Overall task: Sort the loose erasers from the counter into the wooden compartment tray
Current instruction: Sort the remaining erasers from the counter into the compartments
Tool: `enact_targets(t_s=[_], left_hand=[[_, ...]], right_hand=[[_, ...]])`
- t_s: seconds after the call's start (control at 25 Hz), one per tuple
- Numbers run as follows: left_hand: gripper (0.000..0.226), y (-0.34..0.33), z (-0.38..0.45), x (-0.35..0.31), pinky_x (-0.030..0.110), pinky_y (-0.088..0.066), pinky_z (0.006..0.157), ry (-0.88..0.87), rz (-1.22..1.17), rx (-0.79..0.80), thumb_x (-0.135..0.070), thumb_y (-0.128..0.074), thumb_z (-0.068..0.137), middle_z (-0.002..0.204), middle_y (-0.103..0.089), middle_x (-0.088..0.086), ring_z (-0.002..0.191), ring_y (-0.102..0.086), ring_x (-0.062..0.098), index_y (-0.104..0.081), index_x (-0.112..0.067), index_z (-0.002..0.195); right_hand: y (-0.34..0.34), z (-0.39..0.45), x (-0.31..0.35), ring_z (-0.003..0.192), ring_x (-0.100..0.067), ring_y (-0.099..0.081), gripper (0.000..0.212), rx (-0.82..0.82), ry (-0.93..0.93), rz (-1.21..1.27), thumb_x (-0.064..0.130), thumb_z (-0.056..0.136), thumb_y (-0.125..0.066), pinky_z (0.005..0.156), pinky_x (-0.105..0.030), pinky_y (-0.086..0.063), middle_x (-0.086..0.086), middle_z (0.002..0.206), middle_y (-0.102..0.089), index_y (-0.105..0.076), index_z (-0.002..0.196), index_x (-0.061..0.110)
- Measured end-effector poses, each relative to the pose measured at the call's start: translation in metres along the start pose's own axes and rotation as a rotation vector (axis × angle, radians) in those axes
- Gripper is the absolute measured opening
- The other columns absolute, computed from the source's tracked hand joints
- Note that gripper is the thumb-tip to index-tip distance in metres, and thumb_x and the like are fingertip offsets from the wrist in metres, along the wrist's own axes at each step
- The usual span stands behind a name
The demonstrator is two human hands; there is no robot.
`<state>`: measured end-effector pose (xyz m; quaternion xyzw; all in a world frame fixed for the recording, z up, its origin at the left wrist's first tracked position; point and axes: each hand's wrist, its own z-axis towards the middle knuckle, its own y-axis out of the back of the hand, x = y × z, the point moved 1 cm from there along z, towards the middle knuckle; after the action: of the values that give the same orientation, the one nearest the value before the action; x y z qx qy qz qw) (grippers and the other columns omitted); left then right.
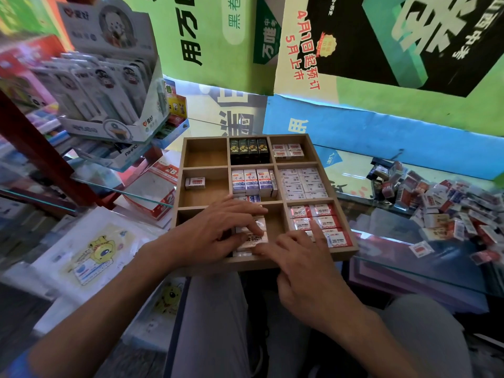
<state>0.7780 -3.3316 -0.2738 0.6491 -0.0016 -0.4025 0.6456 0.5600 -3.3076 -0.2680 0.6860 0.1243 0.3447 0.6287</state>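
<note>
Both my hands worked over the near middle cell of the square wooden compartment tray (311,148). My left hand (218,230) and right hand (302,257) pressed fingertips on a white wrapped eraser (252,238) against the front wall. The loose eraser pile (447,211) lay well apart on the glass counter (395,241) to the right; the far-left cell stood open.

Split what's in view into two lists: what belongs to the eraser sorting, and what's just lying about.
Part of the job:
wooden tray
loose eraser pile on the glass counter
white erasers under both hands
left hand
right hand

Just lying about:
pen display box
wall posters
cartoon sticker packet
</note>
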Motion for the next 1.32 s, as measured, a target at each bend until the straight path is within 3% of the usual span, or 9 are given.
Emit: enact_targets(t_s=[0.08,0.2,0.32,0.48,0.6,0.72,0.96,1.2,1.32], left_hand=[[0.027,0.0,-0.002,-0.001,0.023,-0.019,0.116,0.004,0.03,-0.012,-0.029,-0.048,0.094,0.146,-0.047,-0.008,0.139,-0.032,0.001,-0.068,-0.025,0.113],[0.029,-0.003,-0.007,-0.002,0.033,-0.023,0.117,0.042,0.058,-0.019,-0.032,-0.046,0.094,0.145,-0.046,-0.011,0.14,-0.031,0.001,-0.065,-0.031,0.116],[0.026,-0.006,-0.009,-0.008,0.038,-0.034,0.113,0.109,0.032,-0.066,-0.034,-0.042,0.093,0.139,-0.051,-0.013,0.135,-0.036,0.001,-0.062,-0.034,0.11],[0.038,-0.011,-0.018,-0.014,0.039,-0.048,0.101,0.209,0.014,-0.202,-0.035,-0.033,0.091,0.132,-0.058,-0.004,0.127,-0.048,0.012,-0.065,-0.023,0.109],[0.038,-0.021,-0.023,-0.026,0.04,-0.049,0.099,0.284,0.077,-0.329,-0.038,-0.035,0.093,0.127,-0.061,-0.003,0.121,-0.052,0.012,-0.066,-0.021,0.11],[0.042,-0.039,-0.025,-0.045,0.043,-0.047,0.101,0.322,0.236,-0.406,-0.044,-0.042,0.094,0.127,-0.061,-0.002,0.121,-0.053,0.015,-0.064,-0.02,0.12],[0.063,-0.055,-0.028,-0.043,0.039,-0.043,0.103,0.256,0.512,-0.288,-0.057,-0.048,0.088,0.14,-0.053,0.006,0.129,-0.049,0.023,-0.054,-0.017,0.137],[0.063,-0.034,-0.022,-0.025,0.045,-0.046,0.103,0.225,0.439,-0.236,-0.058,-0.051,0.086,0.141,-0.053,0.004,0.13,-0.047,0.023,-0.057,-0.019,0.135],[0.066,-0.029,-0.021,-0.024,0.042,-0.043,0.106,0.228,0.395,-0.218,-0.062,-0.051,0.084,0.144,-0.05,-0.001,0.135,-0.042,0.017,-0.056,-0.023,0.136]], right_hand=[[0.001,-0.003,0.001,0.121,-0.007,-0.041,0.046,-0.068,-0.076,0.145,0.019,0.079,-0.042,0.121,-0.046,-0.005,0.017,0.112,-0.055,-0.046,0.121,0.036],[-0.002,-0.005,0.0,0.138,-0.012,-0.032,0.056,-0.054,-0.026,0.079,0.019,0.078,-0.041,0.119,-0.038,-0.001,0.011,0.13,-0.057,-0.047,0.132,0.031],[-0.001,-0.003,-0.007,0.14,-0.013,-0.03,0.056,-0.05,-0.006,0.086,0.021,0.08,-0.038,0.118,-0.032,0.0,0.011,0.135,-0.056,-0.05,0.134,0.029],[-0.008,-0.005,-0.011,0.133,-0.018,-0.039,0.049,-0.153,0.04,0.035,0.022,0.08,-0.036,0.121,-0.045,-0.014,0.008,0.125,-0.055,-0.056,0.124,0.029],[-0.01,-0.007,-0.019,0.134,-0.02,-0.037,0.039,-0.227,0.056,0.019,0.023,0.082,-0.051,0.118,-0.049,-0.023,0.006,0.125,-0.053,-0.058,0.121,0.027],[-0.013,-0.009,-0.03,0.122,-0.023,-0.049,0.023,-0.339,0.076,-0.032,0.03,0.082,-0.068,0.11,-0.051,-0.035,0.004,0.114,-0.059,-0.064,0.103,0.022],[-0.014,-0.005,-0.037,0.117,-0.024,-0.048,0.017,-0.374,0.116,-0.203,0.033,0.09,-0.06,0.113,-0.048,-0.029,0.0,0.112,-0.056,-0.066,0.092,0.018],[-0.019,0.003,-0.03,0.123,-0.025,-0.046,0.011,-0.383,0.089,-0.179,0.025,0.09,-0.063,0.115,-0.049,-0.029,-0.001,0.116,-0.056,-0.067,0.098,0.018],[-0.024,-0.005,-0.035,0.129,-0.028,-0.044,0.025,-0.408,0.1,-0.157,0.019,0.086,-0.066,0.114,-0.049,-0.03,-0.002,0.123,-0.057,-0.066,0.111,0.019]])
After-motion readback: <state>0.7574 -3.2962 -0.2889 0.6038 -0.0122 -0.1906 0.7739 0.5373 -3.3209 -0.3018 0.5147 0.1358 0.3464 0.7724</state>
